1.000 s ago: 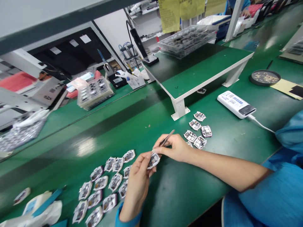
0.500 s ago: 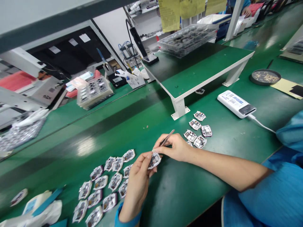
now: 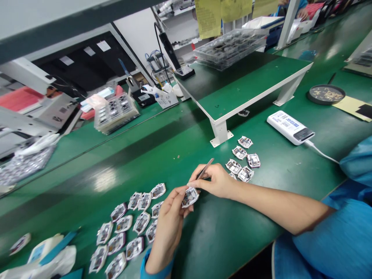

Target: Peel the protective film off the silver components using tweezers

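Note:
My left hand [image 3: 170, 221] pinches a small white-edged circuit module [image 3: 190, 197] between thumb and fingers. My right hand [image 3: 216, 181] grips a pair of metal tweezers [image 3: 205, 169], whose tips are hidden by my fingers right beside that module. Both hands are close together above the green bench mat [image 3: 232, 217]. Many similar modules lie flat in a loose group [image 3: 133, 228] to the left of my left hand. A smaller group [image 3: 242, 161] sits beyond my right hand.
A white power bank [image 3: 290, 128] with its cable lies to the right. A raised green shelf [image 3: 247, 85] on white legs holds a clear tray of parts [image 3: 231, 44]. A stack of trays [image 3: 116, 113] stands on the far side, and a white bag [image 3: 49, 259] lies at the lower left.
The module in my left hand has turned slightly, its face showing more toward me. The tweezers lean a little differently. The view has shifted only slightly.

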A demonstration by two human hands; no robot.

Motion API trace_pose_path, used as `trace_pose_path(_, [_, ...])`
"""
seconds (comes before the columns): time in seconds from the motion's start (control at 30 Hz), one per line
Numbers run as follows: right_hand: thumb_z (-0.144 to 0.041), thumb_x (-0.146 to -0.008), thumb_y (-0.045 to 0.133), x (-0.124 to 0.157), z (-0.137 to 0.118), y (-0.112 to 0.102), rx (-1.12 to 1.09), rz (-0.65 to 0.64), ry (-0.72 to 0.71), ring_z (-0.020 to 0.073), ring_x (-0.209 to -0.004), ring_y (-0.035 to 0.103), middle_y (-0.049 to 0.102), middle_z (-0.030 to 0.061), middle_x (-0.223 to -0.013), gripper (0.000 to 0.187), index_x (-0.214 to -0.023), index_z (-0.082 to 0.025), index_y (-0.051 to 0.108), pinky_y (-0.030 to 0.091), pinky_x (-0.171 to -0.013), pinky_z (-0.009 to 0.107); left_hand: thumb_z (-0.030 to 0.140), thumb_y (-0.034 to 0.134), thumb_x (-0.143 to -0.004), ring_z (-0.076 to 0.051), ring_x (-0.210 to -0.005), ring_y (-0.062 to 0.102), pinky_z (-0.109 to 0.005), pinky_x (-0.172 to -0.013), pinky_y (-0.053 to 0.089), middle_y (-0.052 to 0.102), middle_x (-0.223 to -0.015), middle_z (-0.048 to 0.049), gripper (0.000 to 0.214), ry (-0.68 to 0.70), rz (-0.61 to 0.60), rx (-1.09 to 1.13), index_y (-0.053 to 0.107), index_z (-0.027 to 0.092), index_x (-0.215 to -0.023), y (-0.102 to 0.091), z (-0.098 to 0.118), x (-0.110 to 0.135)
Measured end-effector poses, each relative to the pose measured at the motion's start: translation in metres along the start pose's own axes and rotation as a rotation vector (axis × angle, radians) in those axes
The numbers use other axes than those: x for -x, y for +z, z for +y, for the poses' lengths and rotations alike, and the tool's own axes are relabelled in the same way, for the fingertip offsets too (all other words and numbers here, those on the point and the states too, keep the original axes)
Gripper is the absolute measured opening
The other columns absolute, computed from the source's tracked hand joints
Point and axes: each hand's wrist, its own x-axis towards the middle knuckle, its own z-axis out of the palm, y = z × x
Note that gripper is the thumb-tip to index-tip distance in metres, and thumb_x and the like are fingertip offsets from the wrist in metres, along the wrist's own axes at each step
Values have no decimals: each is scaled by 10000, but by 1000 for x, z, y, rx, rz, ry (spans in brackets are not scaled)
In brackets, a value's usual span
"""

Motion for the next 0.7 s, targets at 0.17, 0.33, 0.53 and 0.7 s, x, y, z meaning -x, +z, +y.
trace_pose_path(0.17, [-293,-762,740,0,1,1,-38,13,32,128,-569,660,669,-13,-644,160,-757,-159,652,538,-573,236,526,857,-594,-85,-490,514,-162,-424,370,654,-625,14,428,12,-13,-2,734,153,-763,0,-1,0])
trace_pose_path(0.33, [-264,-787,724,0,0,1,29,20,-27,129,-597,672,686,-6,-676,122,-758,-160,668,543,-584,227,541,852,-603,-85,-496,518,-166,-443,382,654,-625,19,437,7,-15,-12,715,158,-761,-2,-4,-1])
trace_pose_path(0.53, [-216,-825,710,3,-3,0,196,26,-175,145,-698,708,739,25,-774,90,-761,-153,699,554,-679,233,549,856,-602,-74,-461,468,-157,-423,344,619,-557,40,443,22,-23,-38,687,162,-736,-2,-6,-2])
trace_pose_path(0.7, [-243,-840,696,3,-5,0,187,2,-169,148,-715,716,743,29,-804,120,-758,-156,692,564,-697,237,538,871,-584,-73,-461,481,-147,-415,338,600,-549,49,453,27,-12,-37,687,158,-747,-1,-6,-2])
